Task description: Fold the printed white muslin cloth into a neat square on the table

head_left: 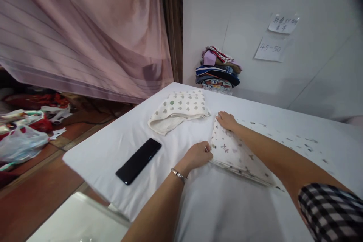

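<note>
A folded white cloth point(241, 155) with small brown and grey prints lies on the white-covered table, its layers showing along the near edge. My left hand point(200, 154) pinches its near left corner between thumb and curled fingers; a metal bracelet is on that wrist. At the far left corner of the same cloth is my right hand point(227, 120), its fingers closed over the edge, the fingertips partly hidden. My right forearm crosses over the cloth's right side. A second folded cloth point(183, 106), white with grey prints and one green mark, rests farther back.
A black phone point(138, 160) lies on the table point(93, 145) left of my left hand. A clothes pile point(218, 70) stands against the wall beyond the table. Plastic bags point(22, 141) lie on the floor at left, below a pink curtain point(113, 38). Papers point(270, 48) hang on the wall.
</note>
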Action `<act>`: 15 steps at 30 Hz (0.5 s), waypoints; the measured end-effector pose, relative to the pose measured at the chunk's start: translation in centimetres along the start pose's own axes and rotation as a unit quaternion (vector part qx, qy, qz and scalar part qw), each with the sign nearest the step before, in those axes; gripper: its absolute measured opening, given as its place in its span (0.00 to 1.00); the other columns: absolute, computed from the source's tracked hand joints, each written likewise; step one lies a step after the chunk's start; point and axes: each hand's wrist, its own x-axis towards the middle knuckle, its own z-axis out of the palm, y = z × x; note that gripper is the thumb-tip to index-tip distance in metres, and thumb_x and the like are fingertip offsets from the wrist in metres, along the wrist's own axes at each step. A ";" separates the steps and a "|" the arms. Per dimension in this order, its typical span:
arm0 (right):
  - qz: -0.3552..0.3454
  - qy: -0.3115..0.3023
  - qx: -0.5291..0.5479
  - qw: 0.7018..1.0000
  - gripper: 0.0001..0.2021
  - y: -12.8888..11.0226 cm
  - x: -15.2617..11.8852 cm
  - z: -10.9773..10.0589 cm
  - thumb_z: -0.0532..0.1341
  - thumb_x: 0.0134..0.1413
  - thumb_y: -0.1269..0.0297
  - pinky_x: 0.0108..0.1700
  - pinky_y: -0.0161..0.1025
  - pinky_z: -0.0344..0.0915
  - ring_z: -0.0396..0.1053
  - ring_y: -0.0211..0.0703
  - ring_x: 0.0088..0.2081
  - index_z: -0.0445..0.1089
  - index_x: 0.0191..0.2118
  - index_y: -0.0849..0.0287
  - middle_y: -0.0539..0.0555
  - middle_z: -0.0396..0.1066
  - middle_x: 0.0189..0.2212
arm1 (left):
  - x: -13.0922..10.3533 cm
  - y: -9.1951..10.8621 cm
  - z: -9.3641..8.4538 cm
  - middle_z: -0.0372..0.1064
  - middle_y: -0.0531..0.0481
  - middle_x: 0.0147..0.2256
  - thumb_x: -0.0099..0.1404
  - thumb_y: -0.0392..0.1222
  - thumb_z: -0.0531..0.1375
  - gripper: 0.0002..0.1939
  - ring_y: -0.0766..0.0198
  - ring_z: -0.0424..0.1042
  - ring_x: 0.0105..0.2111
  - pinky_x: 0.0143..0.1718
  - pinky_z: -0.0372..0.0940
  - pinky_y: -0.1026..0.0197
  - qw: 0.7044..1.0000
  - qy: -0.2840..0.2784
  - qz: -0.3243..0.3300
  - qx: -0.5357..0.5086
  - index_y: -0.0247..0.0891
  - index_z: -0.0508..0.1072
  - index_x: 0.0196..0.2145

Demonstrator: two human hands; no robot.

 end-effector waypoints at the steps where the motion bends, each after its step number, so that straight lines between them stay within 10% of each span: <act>1: 0.004 0.002 0.002 1.000 0.17 -0.1 0.0 0.1 0.44 0.64 0.59 0.54 0.50 0.55 0.60 0.52 0.55 0.65 0.47 0.61 0.63 0.67 0.51 | 0.0 0.0 0.0 0.71 0.52 0.32 0.54 0.39 0.55 0.05 0.65 0.68 0.30 0.29 0.59 0.66 1.000 0.000 -0.001 -0.004 0.39 0.67 0.31; 15: 0.049 0.018 0.013 0.999 0.23 -4.0 -2.3 0.7 0.44 0.64 0.54 0.59 0.51 0.47 0.50 0.52 0.62 0.60 0.56 0.63 0.64 0.56 0.61 | 0.6 -0.5 0.3 0.69 0.53 0.27 0.53 0.38 0.55 0.05 0.67 0.67 0.25 0.26 0.58 0.66 1.000 -0.002 0.010 -0.014 0.39 0.66 0.30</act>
